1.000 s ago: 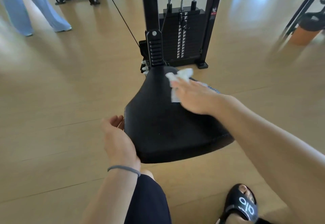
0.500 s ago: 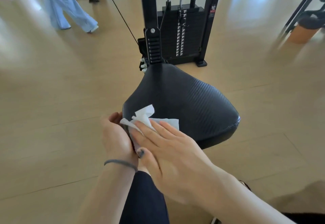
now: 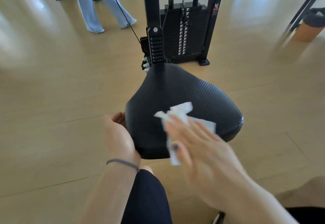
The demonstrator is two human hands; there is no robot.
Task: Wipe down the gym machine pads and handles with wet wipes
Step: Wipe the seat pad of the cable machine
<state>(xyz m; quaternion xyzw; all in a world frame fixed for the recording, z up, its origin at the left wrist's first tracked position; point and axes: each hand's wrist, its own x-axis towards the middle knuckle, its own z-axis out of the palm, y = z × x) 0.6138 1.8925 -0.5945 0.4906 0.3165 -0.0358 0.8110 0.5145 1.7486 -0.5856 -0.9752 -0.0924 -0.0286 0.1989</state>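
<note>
— Where's the wipe (image 3: 182,113) against the fingers?

— Under the right hand (image 3: 198,146), centre of the frame, pressed flat onto the seat (image 3: 202,97). Fingers straight, not curled round anything. Crumpled end poking out past the fingertips, up toward the middle of the pad; another strip trailing down beside the thumb.

— And the pad's long axis?

— From the near wide edge, lower centre, up to the narrow neck at the post (image 3: 156,48). Most of the bare pad up and to the right of the fingertips, so probably a stroke away from the body next.

— Nearer hand?

— Right, already on top. Left hand (image 3: 119,135) against the pad's left rim, centre left, palm cupped to the edge. Fingertips tucked behind the rim, so grip or mere touch: cannot tell.

— Hidden or unclear?

— Right hand smeared by motion blur, wipe edges soft. Underside of the pad out of sight. No handles in view. Near edge partly covered by both hands. Weight stack (image 3: 182,34) at top centre; a passer-by's legs (image 3: 95,9) at upper left, cut off by the frame.
</note>
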